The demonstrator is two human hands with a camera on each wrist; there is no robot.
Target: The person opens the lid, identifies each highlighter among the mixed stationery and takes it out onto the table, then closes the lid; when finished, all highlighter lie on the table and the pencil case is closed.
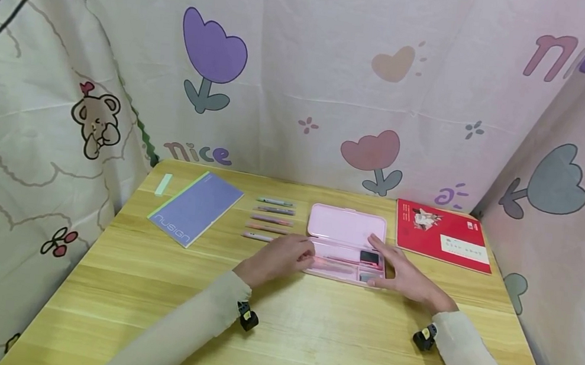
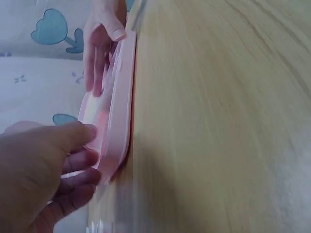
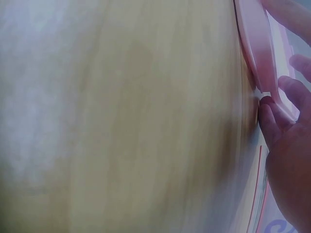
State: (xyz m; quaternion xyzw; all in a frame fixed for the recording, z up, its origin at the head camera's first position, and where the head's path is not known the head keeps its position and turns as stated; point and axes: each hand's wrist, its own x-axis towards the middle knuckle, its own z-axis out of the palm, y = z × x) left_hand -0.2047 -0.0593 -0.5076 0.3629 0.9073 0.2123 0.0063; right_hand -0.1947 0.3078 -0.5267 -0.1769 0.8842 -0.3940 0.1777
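A pink pencil case [image 1: 343,280] lies with its lid [image 1: 347,225] raised back. Over its left end, my left hand [image 1: 284,257] bends its fingers, thumb tip right at the rim beside an orange-pink strip [image 2: 102,118] inside. I cannot tell whether the fingers pinch anything. Spread across the right end, my right hand [image 1: 405,274] rests its thumb at the front rim and its fairly straight fingers near the lid's lower right corner. A black block [image 1: 369,258] and a greyish piece [image 1: 367,277] sit in the case's right part.
Left of the case, several pens [image 1: 270,220] lie in a row, the nearest partly behind my left hand. Farther left are a blue notebook [image 1: 196,208] and a pale green strip [image 1: 163,184]. A red notebook [image 1: 442,234] lies to the right. Printed curtains [image 1: 303,76] enclose the wooden table [image 1: 307,350].
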